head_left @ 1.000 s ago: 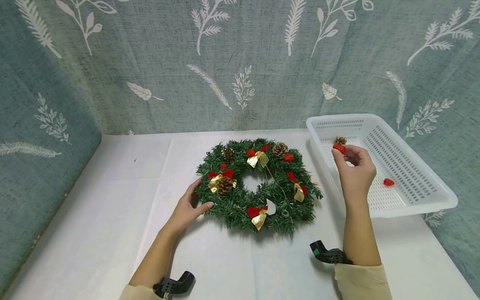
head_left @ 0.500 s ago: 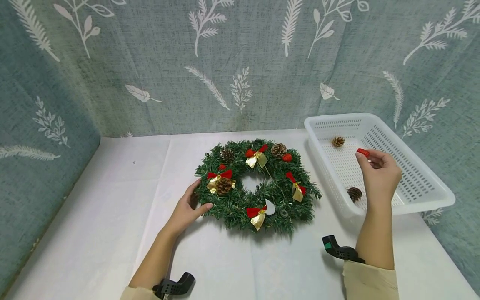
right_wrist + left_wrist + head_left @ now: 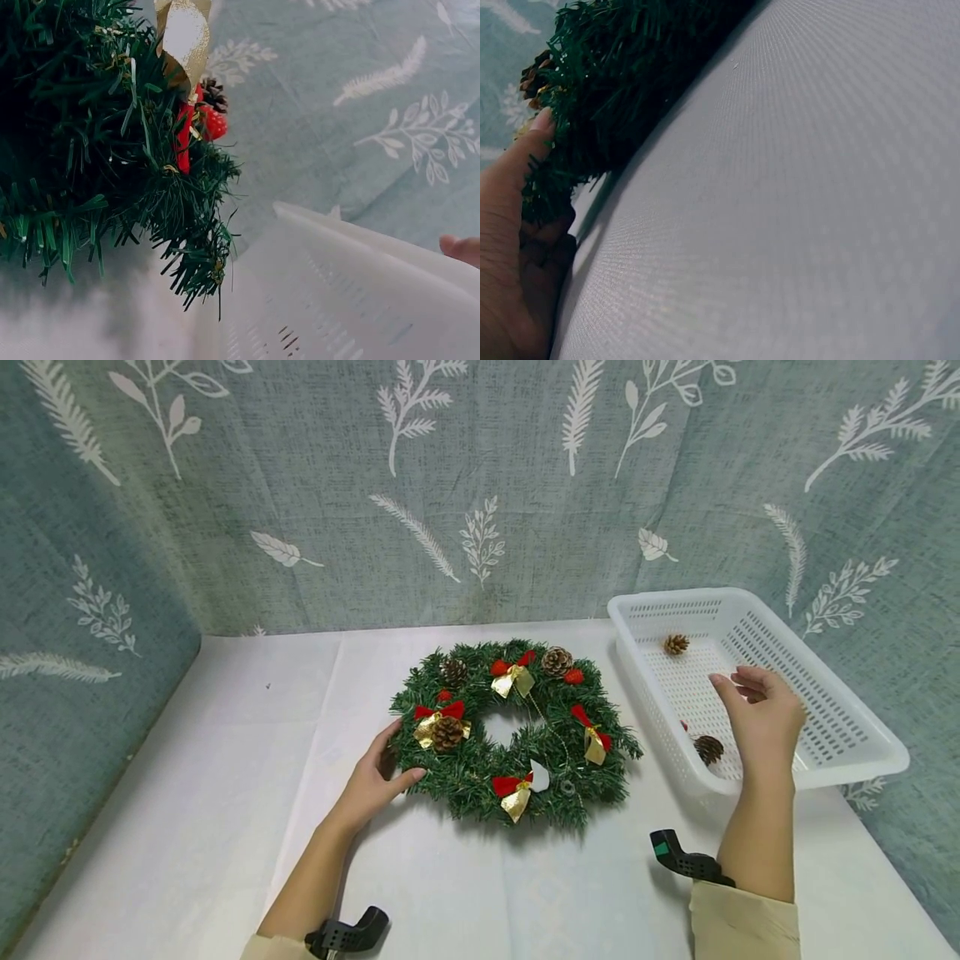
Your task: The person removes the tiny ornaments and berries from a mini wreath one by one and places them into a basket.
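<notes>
A green Christmas wreath (image 3: pixel 465 781) lies on the white cloth, trimmed with red-and-gold bows, pine cones and red berries. My left hand (image 3: pixel 369 783) grips its left edge, thumb on top and fingers underneath, as the left wrist view also shows with the thumb (image 3: pixel 510 169) against the needles. Over the white basket (image 3: pixel 832 697) hovers my right hand (image 3: pixel 768 718), thumb and fingers apart and nothing between them. Inside the basket are a light brown pine cone (image 3: pixel 677 644), a darker pine cone (image 3: pixel 708 749) and a bit of red (image 3: pixel 684 725), mostly hidden by the basket's left wall.
The basket stands just right of the wreath, its rim raised above the cloth (image 3: pixel 547 893). Behind the table hangs a grey-green curtain (image 3: pixel 420 585) with white leaf prints. A white tag (image 3: pixel 539 775) sticks up by the wreath's front bow.
My right hand has moved right over the basket and let go of the red berry it pinched. A bit of red now shows by the darker pine cone. My left hand stays put.
</notes>
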`<state>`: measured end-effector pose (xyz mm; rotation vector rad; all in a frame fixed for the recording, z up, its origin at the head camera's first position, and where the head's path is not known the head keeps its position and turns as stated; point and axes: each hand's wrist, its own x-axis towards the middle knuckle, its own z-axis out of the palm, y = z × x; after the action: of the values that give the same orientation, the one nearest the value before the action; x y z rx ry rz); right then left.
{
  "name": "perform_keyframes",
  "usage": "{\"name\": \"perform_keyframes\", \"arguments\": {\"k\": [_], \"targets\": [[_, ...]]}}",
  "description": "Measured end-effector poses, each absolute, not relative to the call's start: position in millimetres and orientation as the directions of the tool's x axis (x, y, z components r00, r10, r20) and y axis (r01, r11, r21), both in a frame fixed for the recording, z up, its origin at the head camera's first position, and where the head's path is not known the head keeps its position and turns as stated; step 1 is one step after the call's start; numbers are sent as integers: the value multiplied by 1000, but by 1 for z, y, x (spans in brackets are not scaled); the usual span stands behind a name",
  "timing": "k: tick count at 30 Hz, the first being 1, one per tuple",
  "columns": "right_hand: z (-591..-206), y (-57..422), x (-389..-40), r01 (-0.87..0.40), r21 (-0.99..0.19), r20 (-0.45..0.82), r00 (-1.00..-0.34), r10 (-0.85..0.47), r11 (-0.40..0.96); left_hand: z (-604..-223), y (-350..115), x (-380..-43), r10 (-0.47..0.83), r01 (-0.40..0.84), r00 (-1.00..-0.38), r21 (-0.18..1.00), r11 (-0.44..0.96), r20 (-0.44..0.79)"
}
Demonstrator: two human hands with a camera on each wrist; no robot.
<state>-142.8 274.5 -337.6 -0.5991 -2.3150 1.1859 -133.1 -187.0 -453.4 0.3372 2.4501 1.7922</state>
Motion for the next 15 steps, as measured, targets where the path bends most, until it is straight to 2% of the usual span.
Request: {"name": "perform_keyframes", "arguments": {"k": [15], "targets": [[-336, 267, -146, 97, -880, 229, -772, 593, 466, -454, -187, -133, 224, 128, -972, 952, 279, 65]]}}
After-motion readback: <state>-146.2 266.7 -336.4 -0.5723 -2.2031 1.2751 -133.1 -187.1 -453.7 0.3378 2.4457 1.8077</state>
